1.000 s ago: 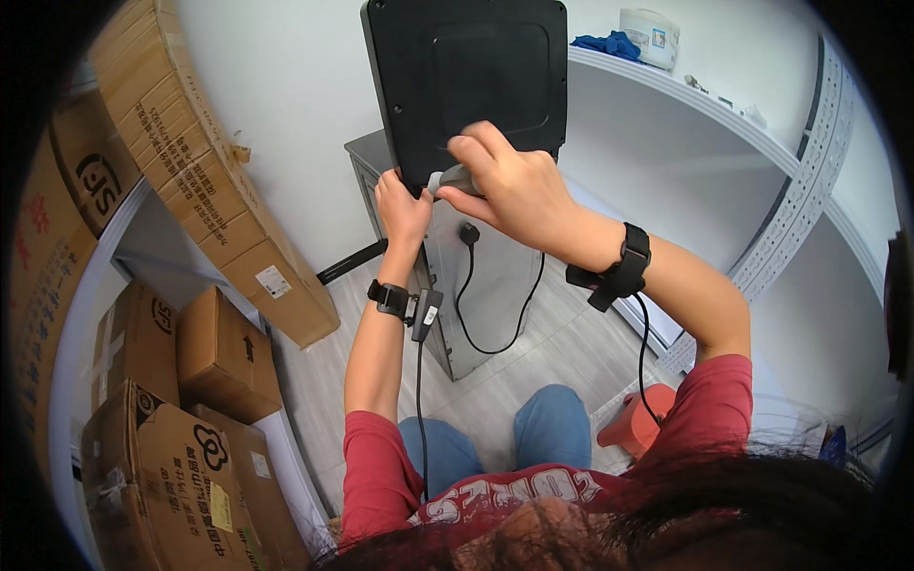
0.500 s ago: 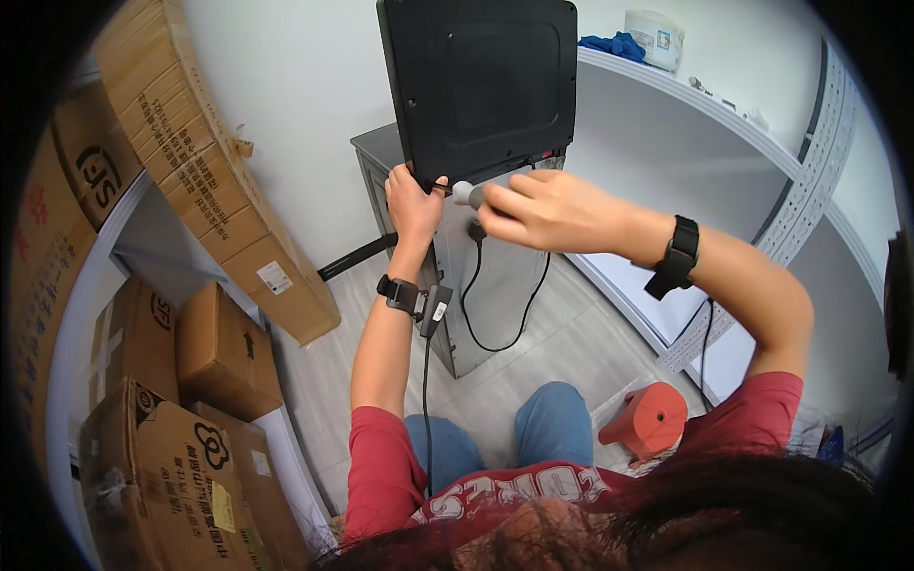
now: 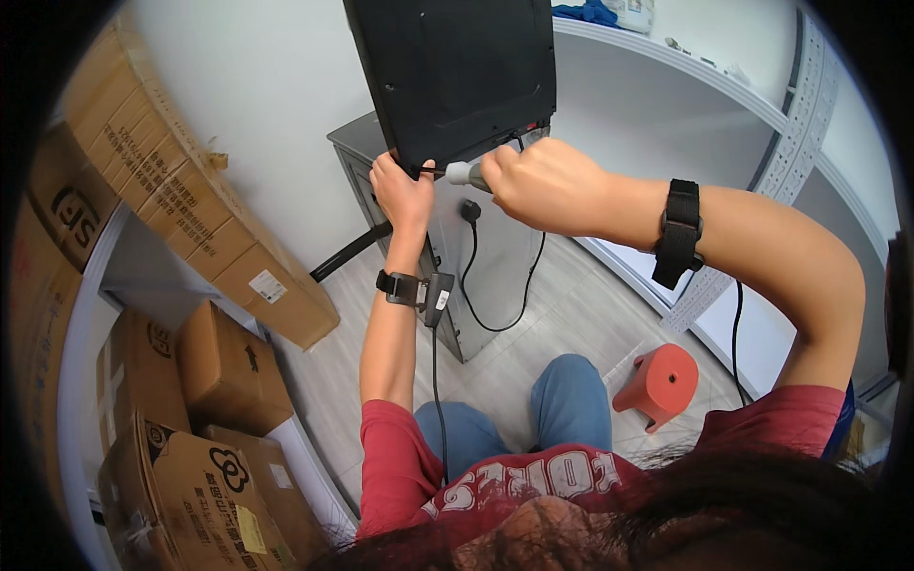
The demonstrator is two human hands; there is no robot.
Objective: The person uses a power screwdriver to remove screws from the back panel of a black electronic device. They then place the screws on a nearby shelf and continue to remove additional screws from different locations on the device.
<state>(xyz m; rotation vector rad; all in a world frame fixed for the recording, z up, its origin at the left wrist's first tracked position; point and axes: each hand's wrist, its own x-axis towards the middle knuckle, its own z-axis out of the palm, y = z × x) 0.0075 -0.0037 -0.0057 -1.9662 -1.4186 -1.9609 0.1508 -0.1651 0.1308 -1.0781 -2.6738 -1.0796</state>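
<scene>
Far left: stacked cardboard boxes [image 3: 233, 366] and a tall carton [image 3: 190, 190] near the white wall.

Next, rightward: curls left hand [image 3: 403, 193] at lower left corner of black panel [image 3: 457, 76], with thumb close to a thin dark shaft; cannot tell whether pinched on corner, on shaft or on both. Stands panel upright above grey cabinet [image 3: 502, 262]; cannot tell what bears the weight.

Beside thumb: screwdriver [image 3: 460, 173], pale collar and grey handle, aimed leftward at same corner. Below: black plug [image 3: 470, 211] on loose cord, in front of cabinet. Grips screwdriver handle in right hand [image 3: 547, 187], closed like a fist.

Farther right: blue cloth [image 3: 588, 12] on white shelf [image 3: 733, 91]; red stool [image 3: 657, 385] on floor.

Step in hand, by judgement: tool work at panel corner; cannot see any screw or confirm seating of tip. Next move, by judgement: calls for steady corner, straight shaft and controlled wrist turn.
</scene>
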